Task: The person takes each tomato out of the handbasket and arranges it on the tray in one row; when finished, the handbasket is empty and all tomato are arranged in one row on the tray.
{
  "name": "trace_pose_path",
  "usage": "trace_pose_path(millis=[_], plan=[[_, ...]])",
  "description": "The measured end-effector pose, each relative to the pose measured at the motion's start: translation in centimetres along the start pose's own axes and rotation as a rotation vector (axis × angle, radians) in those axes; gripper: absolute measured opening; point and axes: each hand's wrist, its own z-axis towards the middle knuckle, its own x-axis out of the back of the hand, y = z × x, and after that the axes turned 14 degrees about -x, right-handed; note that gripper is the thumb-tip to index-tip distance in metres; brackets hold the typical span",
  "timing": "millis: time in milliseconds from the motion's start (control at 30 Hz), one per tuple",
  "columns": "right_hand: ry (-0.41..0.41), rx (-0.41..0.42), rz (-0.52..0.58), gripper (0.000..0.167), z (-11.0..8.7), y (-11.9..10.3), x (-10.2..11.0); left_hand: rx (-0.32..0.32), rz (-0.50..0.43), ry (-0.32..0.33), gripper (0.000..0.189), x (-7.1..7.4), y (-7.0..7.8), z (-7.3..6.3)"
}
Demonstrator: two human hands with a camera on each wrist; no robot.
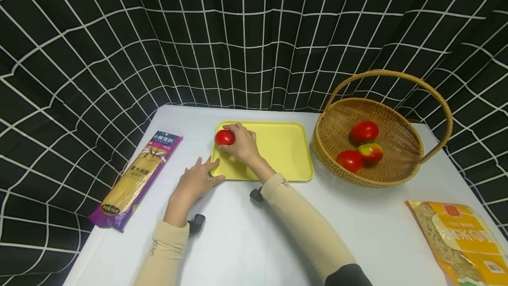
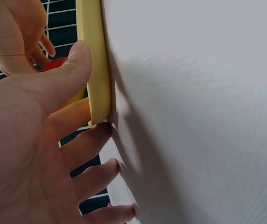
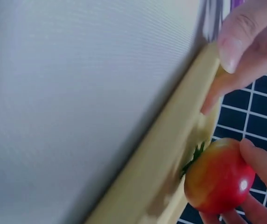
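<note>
My right hand [image 1: 241, 144] grips a red tomato [image 3: 220, 176] with its fingers and thumb around it, at the back left of the yellow tray [image 1: 282, 151]. The tomato's green stem end and a yellowish patch face the tray in the right wrist view. At the tray's front left corner is my left hand [image 1: 195, 181]. Its thumb lies over the front rim and its index finger reaches over the left side, so the corner is held between them. The other fingers spread onto the white table, as the left wrist view shows.
On the right, a wicker basket [image 1: 397, 156] with a tall handle holds several red and yellow-red tomatoes [image 1: 364, 131]. A purple pasta pack [image 1: 136, 180] lies at the left. An orange noodle bag [image 1: 462, 242] lies front right. Behind the table [image 1: 238, 242] hangs a black gridded curtain [image 1: 246, 34].
</note>
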Motion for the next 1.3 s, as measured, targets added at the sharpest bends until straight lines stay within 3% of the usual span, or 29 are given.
trace_pose_path(millis=[433, 667, 867, 1100, 1300], plan=[[-0.007, -0.032, 0.008, 0.074, -0.5, 1.1, -1.1, -0.008, -0.003, -0.005, 0.067, -0.5, 0.7, 0.1], [-0.011, -0.040, 0.029, 0.077, -1.0, 0.9, -0.1, 0.002, 0.006, -0.034, 0.068, -0.3, 1.0, 0.0], [0.027, -0.053, 0.095, 0.074, -1.2, 0.7, 2.8, 0.006, 0.013, -0.033, 0.069, 0.1, 0.9, -0.1], [0.070, -0.075, 0.261, 0.074, -1.6, 0.8, 7.8, 0.017, 0.001, -0.023, 0.069, 0.3, 0.6, -0.3], [0.108, -0.058, 0.281, 0.080, -2.4, 1.3, 11.9, 0.025, -0.012, -0.024, 0.069, 0.2, 0.5, -0.3]])
